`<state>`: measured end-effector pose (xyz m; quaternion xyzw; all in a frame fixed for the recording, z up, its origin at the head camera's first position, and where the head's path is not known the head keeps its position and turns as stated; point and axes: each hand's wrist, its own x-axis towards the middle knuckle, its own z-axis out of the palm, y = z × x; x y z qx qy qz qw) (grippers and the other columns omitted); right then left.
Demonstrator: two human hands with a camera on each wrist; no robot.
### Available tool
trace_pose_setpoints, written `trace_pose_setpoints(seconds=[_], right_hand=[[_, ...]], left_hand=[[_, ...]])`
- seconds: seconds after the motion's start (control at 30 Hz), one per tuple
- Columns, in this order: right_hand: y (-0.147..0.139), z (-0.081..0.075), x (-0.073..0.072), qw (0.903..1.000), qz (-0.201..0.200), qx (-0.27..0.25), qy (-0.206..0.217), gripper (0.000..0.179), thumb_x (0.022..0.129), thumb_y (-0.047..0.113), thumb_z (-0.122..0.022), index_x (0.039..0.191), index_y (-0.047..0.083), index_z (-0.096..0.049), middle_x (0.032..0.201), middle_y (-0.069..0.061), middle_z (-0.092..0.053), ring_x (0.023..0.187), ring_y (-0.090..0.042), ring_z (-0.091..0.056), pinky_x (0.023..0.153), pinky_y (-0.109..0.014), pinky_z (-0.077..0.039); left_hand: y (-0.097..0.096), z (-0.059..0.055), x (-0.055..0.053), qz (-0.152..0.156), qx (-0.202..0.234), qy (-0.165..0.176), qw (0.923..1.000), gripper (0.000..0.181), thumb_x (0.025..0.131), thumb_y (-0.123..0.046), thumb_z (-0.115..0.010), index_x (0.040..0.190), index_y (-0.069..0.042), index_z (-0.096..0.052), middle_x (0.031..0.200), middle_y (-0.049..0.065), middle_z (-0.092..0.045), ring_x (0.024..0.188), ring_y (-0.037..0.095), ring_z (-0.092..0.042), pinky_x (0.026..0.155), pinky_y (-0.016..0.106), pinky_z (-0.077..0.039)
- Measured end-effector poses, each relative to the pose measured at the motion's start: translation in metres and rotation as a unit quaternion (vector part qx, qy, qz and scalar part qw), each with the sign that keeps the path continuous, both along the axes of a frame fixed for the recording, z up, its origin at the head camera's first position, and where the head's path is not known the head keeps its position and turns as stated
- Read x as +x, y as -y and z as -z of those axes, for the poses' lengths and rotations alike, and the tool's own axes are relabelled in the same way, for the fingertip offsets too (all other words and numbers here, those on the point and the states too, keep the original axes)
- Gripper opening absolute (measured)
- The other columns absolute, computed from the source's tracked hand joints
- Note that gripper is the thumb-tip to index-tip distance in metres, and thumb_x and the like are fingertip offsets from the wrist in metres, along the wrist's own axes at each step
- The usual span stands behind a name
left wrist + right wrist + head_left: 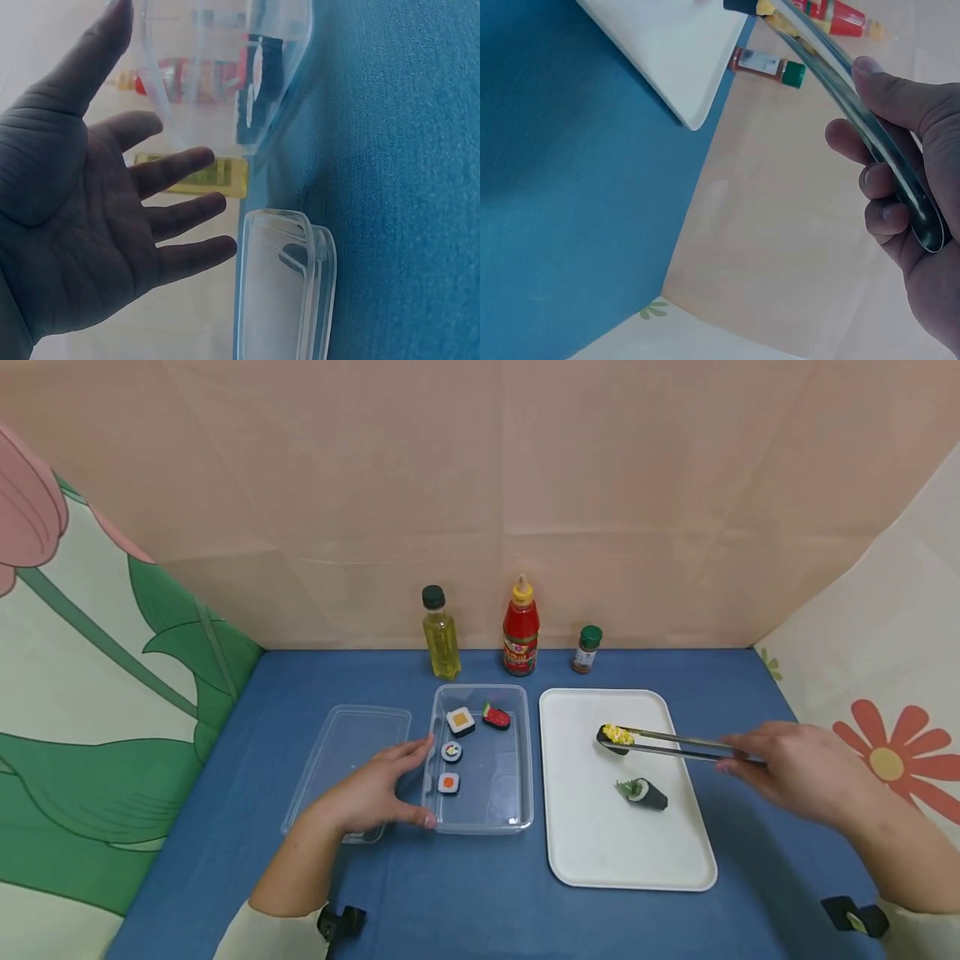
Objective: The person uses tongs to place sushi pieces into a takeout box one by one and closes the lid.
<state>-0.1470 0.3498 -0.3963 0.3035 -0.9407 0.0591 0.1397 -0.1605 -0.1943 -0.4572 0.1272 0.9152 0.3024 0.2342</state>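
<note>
My right hand (813, 772) grips metal tongs (885, 150). The tips of the tongs hold a corn-topped sushi piece (617, 737) over the white tray (600, 852); whether it touches the tray I cannot tell. A cone-shaped hand roll (649, 794) with green leaves lies on the tray just below it. Fingers spread, my left hand (375, 789) is at the left side of a clear plastic container (487, 814). Inside sit a square yellow-topped sushi (461, 721), a red-topped sushi (496, 717) and two small rolls (451, 752).
A clear lid (352, 731) lies left of the container, partly under my left hand. Along the back stand an oil bottle (442, 643), a red sauce bottle (521, 631) and a green-capped spice jar (586, 652). The blue table (480, 902) ends at a beige backdrop.
</note>
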Motion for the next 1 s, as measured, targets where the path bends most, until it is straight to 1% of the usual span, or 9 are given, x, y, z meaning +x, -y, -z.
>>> trace_pose_setpoints(seconds=[0.1, 0.17, 0.23, 0.3, 0.6, 0.7, 0.77, 0.83, 1.0], right_hand=[[0.005, -0.005, -0.003, 0.9997, 0.004, 0.014, 0.018, 0.063, 0.089, 0.068, -0.064, 0.102, 0.009, -0.083, 0.072, 0.012, -0.066, 0.058, -0.002, -0.053, 0.047, -0.021, -0.042], [0.009, -0.006, -0.005, 0.9993, 0.004, 0.024, 0.027, 0.046, 0.081, 0.05, -0.085, 0.102, 0.009, -0.083, 0.072, 0.012, -0.067, 0.058, -0.001, -0.053, 0.047, -0.021, -0.042], [0.014, -0.008, -0.007, 0.9992, -0.001, 0.028, 0.028, 0.04, 0.071, 0.03, -0.096, 0.102, 0.01, -0.083, 0.072, 0.011, -0.067, 0.059, -0.001, -0.053, 0.048, -0.021, -0.042], [0.018, -0.008, -0.01, 0.9993, -0.007, 0.028, 0.025, 0.04, 0.069, 0.026, -0.098, 0.102, 0.01, -0.083, 0.071, 0.011, -0.067, 0.058, -0.001, -0.053, 0.048, -0.021, -0.042], [0.038, -0.018, -0.02, 0.9987, -0.043, 0.016, 0.023, 0.036, 0.075, 0.029, -0.095, 0.103, 0.01, -0.083, 0.072, 0.008, -0.069, 0.058, 0.002, -0.048, 0.047, -0.019, -0.04], [0.042, -0.022, -0.023, 0.9979, -0.062, 0.005, 0.018, 0.046, 0.088, 0.052, -0.077, 0.102, 0.009, -0.083, 0.072, 0.009, -0.068, 0.058, 0.002, -0.048, 0.047, -0.019, -0.04], [0.045, -0.024, -0.025, 0.9973, -0.073, -0.002, 0.013, 0.062, 0.093, 0.064, -0.056, 0.102, 0.008, -0.083, 0.071, 0.009, -0.068, 0.058, 0.003, -0.048, 0.048, -0.018, -0.04], [0.049, -0.027, -0.027, 0.9966, -0.082, -0.008, 0.009, 0.077, 0.096, 0.069, -0.037, 0.102, 0.008, -0.083, 0.071, 0.008, -0.068, 0.058, 0.002, -0.048, 0.048, -0.018, -0.04], [0.057, -0.033, -0.03, 0.9946, -0.103, -0.016, -0.006, 0.081, 0.099, 0.071, -0.033, 0.102, 0.006, -0.083, 0.072, 0.006, -0.068, 0.058, 0.001, -0.048, 0.047, -0.019, -0.039]], left_hand=[[0.0, 0.001, 0.0, -0.001, 0.001, 0.001, 1.0, 0.121, 0.071, -0.053, -0.093, 0.167, -0.026, -0.025, 0.171, 0.008, -0.023, 0.156, 0.042, -0.019, 0.115, 0.068, -0.029], [0.0, 0.001, 0.0, -0.002, 0.003, 0.002, 1.0, 0.121, 0.071, -0.052, -0.094, 0.167, -0.026, -0.025, 0.171, 0.008, -0.023, 0.156, 0.042, -0.019, 0.115, 0.068, -0.029], [0.0, 0.002, 0.0, -0.003, 0.002, 0.003, 1.0, 0.121, 0.071, -0.052, -0.094, 0.167, -0.026, -0.025, 0.171, 0.008, -0.023, 0.156, 0.042, -0.018, 0.115, 0.068, -0.029], [0.0, 0.002, -0.001, -0.002, 0.002, 0.003, 1.0, 0.12, 0.071, -0.052, -0.094, 0.167, -0.026, -0.025, 0.171, 0.008, -0.023, 0.156, 0.042, -0.018, 0.115, 0.068, -0.029], [-0.001, 0.001, -0.002, -0.006, -0.008, 0.003, 0.9999, 0.121, 0.071, -0.054, -0.093, 0.167, -0.027, -0.024, 0.171, 0.007, -0.023, 0.156, 0.042, -0.019, 0.116, 0.068, -0.029], [-0.001, 0.001, -0.001, -0.006, -0.009, 0.004, 0.9999, 0.121, 0.071, -0.054, -0.093, 0.167, -0.027, -0.024, 0.171, 0.007, -0.023, 0.156, 0.042, -0.019, 0.115, 0.068, -0.029], [-0.001, 0.001, -0.001, -0.005, -0.009, 0.004, 0.9999, 0.121, 0.071, -0.054, -0.093, 0.167, -0.028, -0.024, 0.171, 0.008, -0.023, 0.156, 0.042, -0.019, 0.115, 0.068, -0.029], [-0.001, 0.0, -0.001, -0.004, -0.009, 0.004, 0.9999, 0.121, 0.071, -0.054, -0.093, 0.167, -0.028, -0.024, 0.171, 0.008, -0.023, 0.156, 0.042, -0.018, 0.115, 0.068, -0.028], [-0.001, 0.0, 0.0, -0.007, -0.009, 0.003, 0.9999, 0.121, 0.071, -0.054, -0.093, 0.167, -0.028, -0.024, 0.171, 0.008, -0.023, 0.156, 0.042, -0.019, 0.115, 0.069, -0.029]])
